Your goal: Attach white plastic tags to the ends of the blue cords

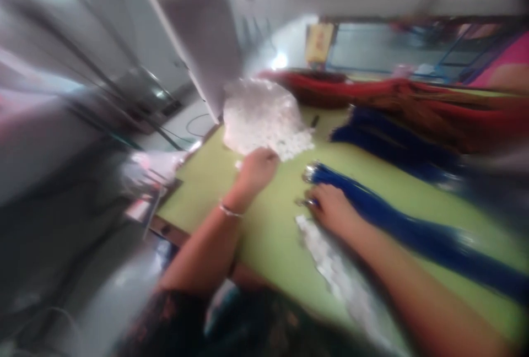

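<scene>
A bundle of long blue cords [384, 208] with shiny metal ends lies across the table. My right hand [328, 205] is closed beside it, pinching the end of a blue cord with a small metal tip [305, 201] sticking out past the fingers. My left hand [258, 169], fingers curled together, is at the near edge of a heap of small white pieces [291, 145]. Whatever is in its fingers is hidden and blurred. The heap spills from a clear plastic bag [260, 106]. Below my right hand, a strip of white pieces [330, 274] runs toward the table's front edge.
More blue cords [384, 136] lie farther back on the green tabletop [273, 241]. Red and brown bundles [372, 92] line the far side, near a small dark object [315, 121]. Another person's arm [508, 73] shows at the right. A plastic bag [152, 164] hangs by the left edge.
</scene>
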{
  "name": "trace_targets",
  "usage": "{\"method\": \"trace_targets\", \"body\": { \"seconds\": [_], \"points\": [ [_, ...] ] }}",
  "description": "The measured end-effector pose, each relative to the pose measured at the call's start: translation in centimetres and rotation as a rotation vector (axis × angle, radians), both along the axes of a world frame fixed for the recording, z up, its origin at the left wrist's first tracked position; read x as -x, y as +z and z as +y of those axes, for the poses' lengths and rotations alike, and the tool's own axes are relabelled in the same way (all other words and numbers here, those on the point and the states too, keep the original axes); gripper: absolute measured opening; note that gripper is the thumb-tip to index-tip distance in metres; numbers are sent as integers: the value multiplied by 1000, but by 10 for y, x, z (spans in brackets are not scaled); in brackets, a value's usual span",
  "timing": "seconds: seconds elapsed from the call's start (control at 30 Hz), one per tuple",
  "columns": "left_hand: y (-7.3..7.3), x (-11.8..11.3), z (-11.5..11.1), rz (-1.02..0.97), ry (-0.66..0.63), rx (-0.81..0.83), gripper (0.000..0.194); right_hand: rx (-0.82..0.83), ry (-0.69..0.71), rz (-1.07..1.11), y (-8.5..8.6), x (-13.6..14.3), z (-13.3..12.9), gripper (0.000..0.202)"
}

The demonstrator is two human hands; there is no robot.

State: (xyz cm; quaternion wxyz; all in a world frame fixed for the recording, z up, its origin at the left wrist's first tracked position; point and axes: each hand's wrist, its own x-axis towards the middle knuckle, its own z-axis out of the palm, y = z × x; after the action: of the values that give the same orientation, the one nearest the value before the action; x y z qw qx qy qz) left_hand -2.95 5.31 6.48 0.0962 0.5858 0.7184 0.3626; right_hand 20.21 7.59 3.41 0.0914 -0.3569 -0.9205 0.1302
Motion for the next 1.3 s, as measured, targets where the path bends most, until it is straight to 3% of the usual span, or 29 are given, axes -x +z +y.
{"method": "trace_targets", "body": {
  "seconds": [0.13, 0.3, 0.47, 0.57, 0.67, 0.77, 0.87, 1.0, 1.17, 1.3],
  "points": [
    [-1, 26, -2, 90, 92, 138, 21, 40, -30, 106, -3, -2, 2, 14],
    [-13, 19, 3, 256, 78, 244, 18, 193, -188, 373, -3, -6, 7, 11],
    [-3, 18, 5, 306, 95, 178, 24, 299, -295, 594, 2, -3, 11, 14],
    [5, 16, 4, 173, 109, 47, 24, 345, -319, 646, 5, -1, 12, 16],
    [9, 5, 1, -152, 99, -1, 25, 401, -347, 700, 7, 0, 10, 17],
    [5, -13, -4, -559, -31, 89, 39, 449, -366, 758, 9, 1, 7, 18],
    [-6, -31, -7, -762, -205, 207, 43, 453, -392, 806, 11, 2, 6, 18],
    [-18, -45, -9, -757, -343, 284, 34, 435, -382, 784, 12, 3, 4, 18],
    [-20, -56, -13, -649, -334, 287, 25, 327, -332, 703, 9, 1, -1, 14],
    [-18, -62, -16, -607, -313, 253, 25, 336, -300, 624, 6, -1, 0, 14]
  ]
}}
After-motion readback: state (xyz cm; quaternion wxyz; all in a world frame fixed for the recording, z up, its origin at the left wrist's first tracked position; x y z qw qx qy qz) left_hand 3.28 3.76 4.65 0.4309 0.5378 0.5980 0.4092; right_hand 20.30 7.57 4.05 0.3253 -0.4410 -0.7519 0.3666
